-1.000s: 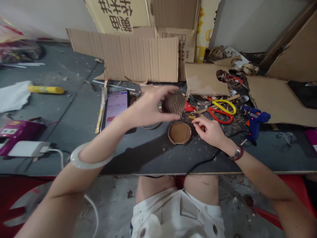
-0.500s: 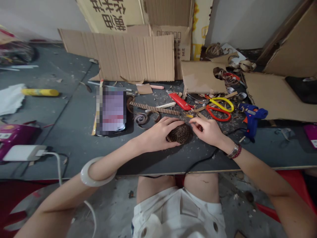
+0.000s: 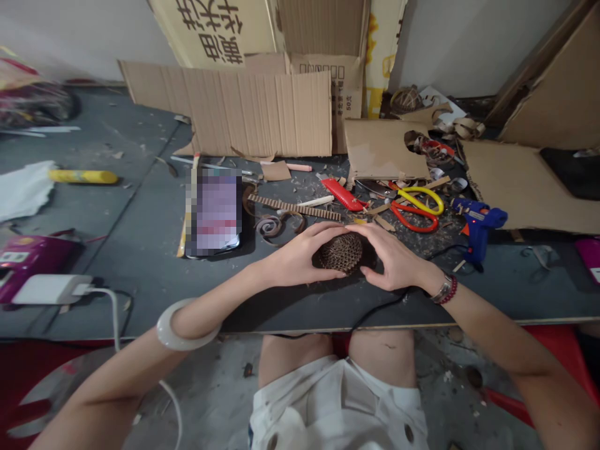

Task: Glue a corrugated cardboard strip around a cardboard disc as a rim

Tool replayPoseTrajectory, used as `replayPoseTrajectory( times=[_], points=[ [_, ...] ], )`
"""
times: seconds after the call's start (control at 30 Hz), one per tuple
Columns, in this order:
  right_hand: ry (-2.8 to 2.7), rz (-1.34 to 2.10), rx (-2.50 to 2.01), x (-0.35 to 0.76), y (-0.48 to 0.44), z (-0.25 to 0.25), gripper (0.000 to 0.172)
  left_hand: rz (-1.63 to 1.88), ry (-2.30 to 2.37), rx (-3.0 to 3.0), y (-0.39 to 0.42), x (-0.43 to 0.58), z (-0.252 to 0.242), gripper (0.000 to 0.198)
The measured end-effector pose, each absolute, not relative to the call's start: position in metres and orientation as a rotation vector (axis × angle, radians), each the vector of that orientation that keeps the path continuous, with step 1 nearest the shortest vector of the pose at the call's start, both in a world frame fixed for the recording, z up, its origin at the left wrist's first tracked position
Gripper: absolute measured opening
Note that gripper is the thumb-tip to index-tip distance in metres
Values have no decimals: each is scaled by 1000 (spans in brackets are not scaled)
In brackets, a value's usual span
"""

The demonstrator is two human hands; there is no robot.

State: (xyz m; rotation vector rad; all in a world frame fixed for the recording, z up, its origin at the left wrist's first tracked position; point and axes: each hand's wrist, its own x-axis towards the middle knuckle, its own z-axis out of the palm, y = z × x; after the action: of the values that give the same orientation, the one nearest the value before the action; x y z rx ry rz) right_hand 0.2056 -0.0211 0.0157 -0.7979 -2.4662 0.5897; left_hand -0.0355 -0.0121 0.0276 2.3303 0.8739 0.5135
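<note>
A round, dark-brown ball of coiled corrugated cardboard (image 3: pixel 341 253) sits at the table's front middle, its honeycomb-like ridges facing up. My left hand (image 3: pixel 307 255) grips it from the left, fingers over the far side and thumb along the near side. My right hand (image 3: pixel 392 255) curves about the right side with thumb and fingers apart. Its fingertips reach the ball's far edge beside my left fingertips, while a dark gap shows between palm and ball. Behind them lie a corrugated cardboard strip (image 3: pixel 295 207) and curled brown paper strips (image 3: pixel 269 227).
Beyond my hands are a red utility knife (image 3: pixel 344 194) and scissors (image 3: pixel 417 208) with yellow and red handles. A blue glue gun (image 3: pixel 478 228) stands at right, its black cord running near my right wrist. A phone (image 3: pixel 215 212) lies left; cardboard sheets (image 3: pixel 257 112) lean behind.
My right hand has moved left, opening from a pinch to curve about the ball. My left hand stays on the ball, whose ridged top now shows more. The view has shifted slightly.
</note>
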Motion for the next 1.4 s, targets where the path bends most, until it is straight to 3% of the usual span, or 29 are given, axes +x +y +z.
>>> replayPoseTrajectory(
  times=[0.17, 0.43, 0.67, 0.87, 1.17, 1.4],
  points=[
    [-2481, 655, -819, 204, -22, 9, 97, 643, 815, 2156, -8, -36, 29, 71],
    [-2477, 640, -877, 204, -23, 10, 103, 608, 859, 1886, 1, -44, 34, 68],
    [-2495, 282, -886, 214, -14, 17, 92, 500, 1168, 2353, 7, -70, 39, 71],
    [-2362, 55, -885, 221, -7, 20, 84, 340, 1066, 2514, -5, -62, 27, 69],
    [-2293, 78, -953, 220, -10, 19, 77, 349, 979, 2603, 11, -47, 24, 71],
    [-2386, 161, -910, 216, -12, 16, 76, 332, 1200, 2655, 12, -46, 26, 72]
  ],
)
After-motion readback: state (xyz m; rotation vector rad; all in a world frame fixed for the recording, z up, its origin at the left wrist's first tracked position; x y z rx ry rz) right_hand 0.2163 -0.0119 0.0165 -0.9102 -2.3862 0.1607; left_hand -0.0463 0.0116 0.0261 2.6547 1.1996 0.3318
